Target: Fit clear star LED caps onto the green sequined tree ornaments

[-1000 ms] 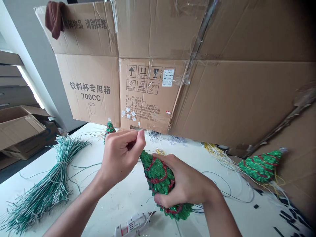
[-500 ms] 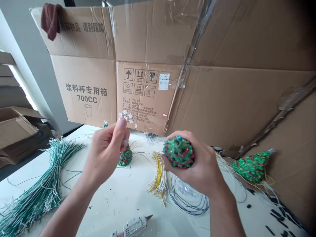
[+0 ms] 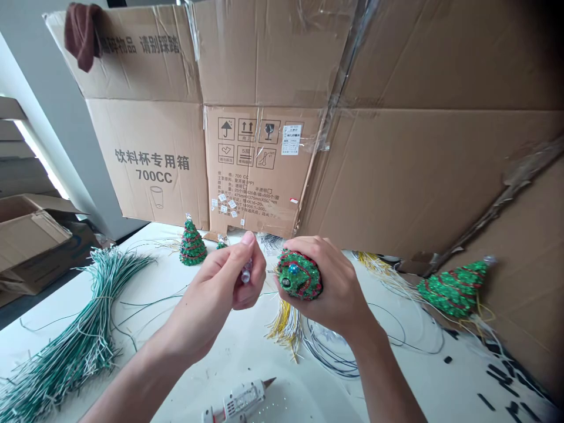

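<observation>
My right hand is wrapped round a small green tinsel Christmas tree, tipped so that its top points toward the camera. The tree carries red garland and a blue bead near its tip. My left hand is closed in a pinch on a small clear plastic piece, partly hidden by the fingers. A small gap lies between the clear piece and the tree's tip. Below both hands a white glue gun lies on the table, its nozzle toward the upper right.
Another tinsel tree stands at the back left; one more leans at the right. A bundle of green wires covers the left side. Yellow and white wires lie mid-table. Cardboard walls off the back. Black bits are scattered right.
My left hand has moved right and slightly down, bringing the clear piece closer to the tree. The right hand has shifted left and turned the tree's tip toward the left hand.
</observation>
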